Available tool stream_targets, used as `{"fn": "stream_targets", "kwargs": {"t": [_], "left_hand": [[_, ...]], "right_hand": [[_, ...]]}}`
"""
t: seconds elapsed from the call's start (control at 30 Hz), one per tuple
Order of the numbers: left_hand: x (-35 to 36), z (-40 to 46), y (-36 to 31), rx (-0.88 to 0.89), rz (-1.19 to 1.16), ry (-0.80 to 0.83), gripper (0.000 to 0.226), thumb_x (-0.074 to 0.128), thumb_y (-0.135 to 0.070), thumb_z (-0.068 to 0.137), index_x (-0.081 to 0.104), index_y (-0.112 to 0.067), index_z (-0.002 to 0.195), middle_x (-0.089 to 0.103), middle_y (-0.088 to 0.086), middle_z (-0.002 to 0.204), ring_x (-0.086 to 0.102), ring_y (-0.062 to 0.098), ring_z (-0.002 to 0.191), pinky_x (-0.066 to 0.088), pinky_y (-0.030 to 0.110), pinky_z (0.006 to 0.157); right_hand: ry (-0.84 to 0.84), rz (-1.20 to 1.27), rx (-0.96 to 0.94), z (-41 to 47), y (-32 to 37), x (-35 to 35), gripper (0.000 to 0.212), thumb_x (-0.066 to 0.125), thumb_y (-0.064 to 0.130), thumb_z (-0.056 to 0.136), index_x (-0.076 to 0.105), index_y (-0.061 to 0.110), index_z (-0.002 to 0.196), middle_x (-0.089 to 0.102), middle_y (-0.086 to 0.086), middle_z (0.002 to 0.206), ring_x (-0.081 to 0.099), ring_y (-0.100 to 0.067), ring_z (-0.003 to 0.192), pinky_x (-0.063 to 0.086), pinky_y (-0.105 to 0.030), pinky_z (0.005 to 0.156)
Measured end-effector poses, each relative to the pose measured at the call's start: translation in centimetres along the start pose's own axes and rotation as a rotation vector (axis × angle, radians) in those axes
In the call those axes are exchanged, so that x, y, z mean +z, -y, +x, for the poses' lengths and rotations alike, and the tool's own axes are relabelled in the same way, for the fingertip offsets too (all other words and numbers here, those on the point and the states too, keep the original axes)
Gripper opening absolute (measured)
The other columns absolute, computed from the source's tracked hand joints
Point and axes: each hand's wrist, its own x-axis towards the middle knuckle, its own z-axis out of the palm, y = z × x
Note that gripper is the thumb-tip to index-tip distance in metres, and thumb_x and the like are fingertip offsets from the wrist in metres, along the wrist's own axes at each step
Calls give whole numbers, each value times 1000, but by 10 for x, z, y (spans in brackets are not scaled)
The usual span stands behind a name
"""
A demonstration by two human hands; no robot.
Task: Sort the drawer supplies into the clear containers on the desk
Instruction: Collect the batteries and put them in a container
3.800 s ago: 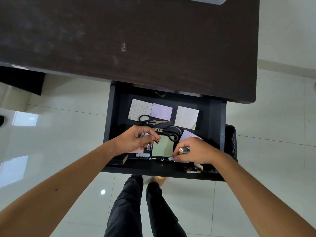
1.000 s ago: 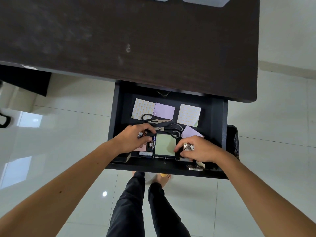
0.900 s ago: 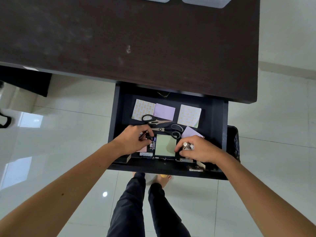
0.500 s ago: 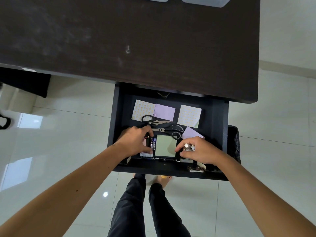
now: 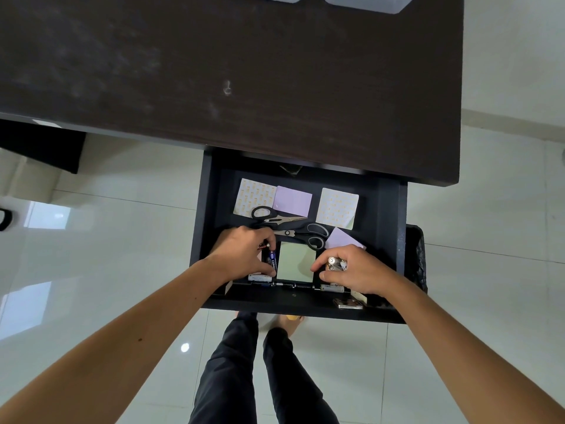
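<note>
Two clear containers (image 5: 365, 3) peek in at twelve o'clock on the dark tabletop (image 5: 244, 65). Below it the open drawer (image 5: 211, 209) holds five paper pads; the green pad (image 5: 296, 261) lies between the hands. Two pairs of scissors (image 5: 301, 232) lie at twelve o'clock of that pad. The left hand (image 5: 244, 255) has a closed grip on small batteries, a blue battery (image 5: 272, 257) showing at its fingertips. At three o'clock of the pad, the right hand (image 5: 356, 269) is gripping a bundle of silver batteries (image 5: 336, 264). More batteries (image 5: 260, 277) lie along the drawer's near wall.
</note>
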Motion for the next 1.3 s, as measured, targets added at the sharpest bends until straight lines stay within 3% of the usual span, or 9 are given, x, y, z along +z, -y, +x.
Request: {"fn": "stream_targets", "kwargs": {"t": [0.2,0.4,0.5,0.73,0.9,1.03,1.17,1.23,1.3], "left_hand": [[0,1,5,1,-113,5,29,85,-54,79,68,-30,80,68,-12,72,62,8,68,51,25,65],[3,3,0,-9,-15,-34,42,77,-69,79,62,-39,106,71,-10,84,66,10,76,59,32,76],[9,3,-4,-10,12,-90,47,72,-73,82,63,-40,115,66,-12,77,64,10,74,56,30,73],[7,4,1,21,-61,-88,35,74,-67,83,69,-39,103,63,-14,72,58,4,66,45,26,63],[5,-3,3,79,-296,-93,29,77,-60,86,66,-34,88,69,-6,72,63,11,61,53,31,60],[1,-6,2,91,-470,-76,28,68,-49,97,64,-26,81,70,-1,77,65,20,70,53,35,65],[-4,-10,0,80,-602,-61,36,52,-32,109,64,-17,78,56,-18,57,49,1,55,35,15,57],[-3,-13,0,91,-624,-61,36,48,-35,110,67,-20,83,58,-21,58,49,0,55,35,16,59],[-2,-14,3,118,-636,-68,32,48,-44,109,67,-27,89,58,-7,64,46,4,58,39,24,61]], "right_hand": [[3,8,-1,0,-1,2,17,81,20,92,82,35,100,77,20,104,69,6,98,52,-17,89],[-54,-208,4,3,-8,2,15,87,24,85,82,35,94,76,18,98,70,0,94,57,-24,88],[-57,-228,20,4,-10,1,17,88,26,84,83,35,97,76,16,101,69,-2,96,56,-23,87],[-45,-175,12,4,-6,-1,19,87,28,85,82,37,101,76,17,108,68,-1,101,52,-19,87],[-28,-160,1,2,-6,-1,19,90,31,82,82,37,99,76,18,106,68,0,100,53,-21,88],[30,-294,33,4,-7,1,19,90,33,82,82,35,99,75,15,104,67,-4,101,57,-29,89],[38,-416,45,8,-9,3,18,87,35,85,83,33,102,74,12,109,66,-10,104,58,-34,90],[64,-431,49,9,-9,2,15,85,36,86,83,34,101,74,12,109,66,-10,104,58,-32,89],[105,-422,51,9,-5,-2,14,85,36,87,82,33,101,73,12,110,65,-10,105,57,-34,91]]}}
